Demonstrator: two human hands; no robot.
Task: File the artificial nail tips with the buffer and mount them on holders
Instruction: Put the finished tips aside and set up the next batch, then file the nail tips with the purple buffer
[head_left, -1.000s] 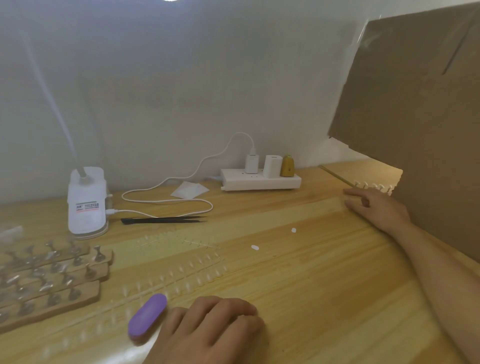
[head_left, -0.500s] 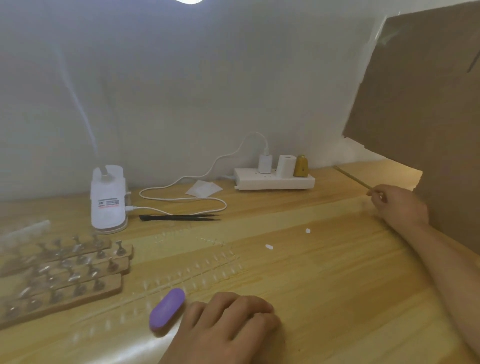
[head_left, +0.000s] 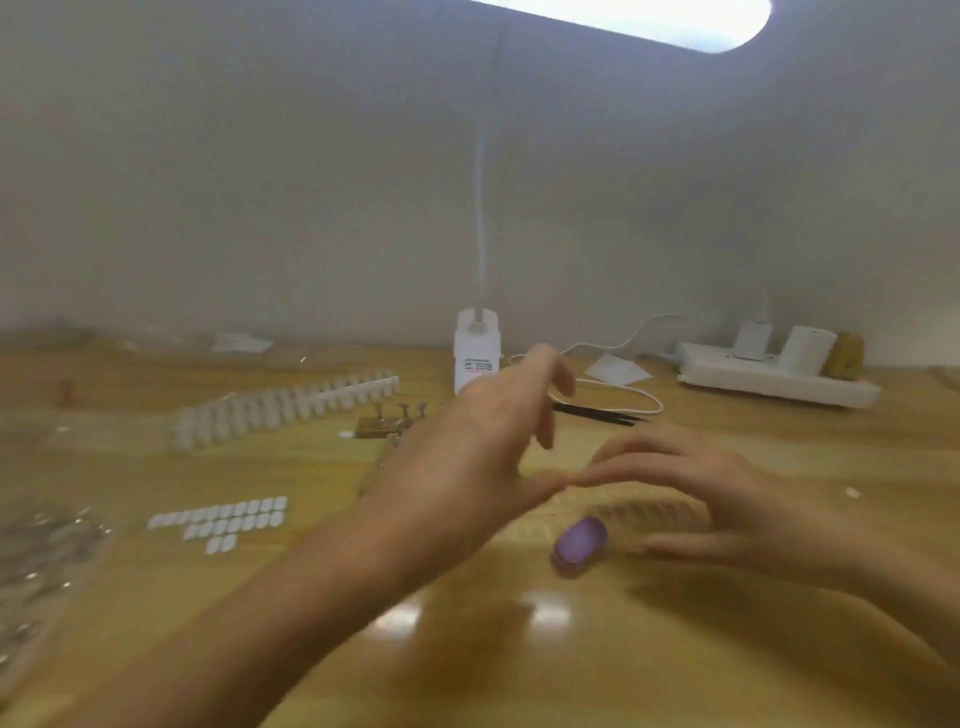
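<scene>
Over table (head_left: 675, 649) middle, beside purple buffer (head_left: 579, 543), found left hand (head_left: 467, 467) and right hand (head_left: 727, 499) touching, probably passing a nail tip; could not tell grips through blur.

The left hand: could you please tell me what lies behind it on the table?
Behind the left hand: a white lamp base, one end of a wooden holder strip, and black tweezers. The hand covers the rest of the strip and tweezers.

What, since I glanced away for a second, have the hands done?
The right hand came in from the cardboard at far right to the middle; the left hand lifted off the table. Their fingertips now meet by the purple buffer; blur hides any pinched tip. The buffer stayed on the table.
</scene>
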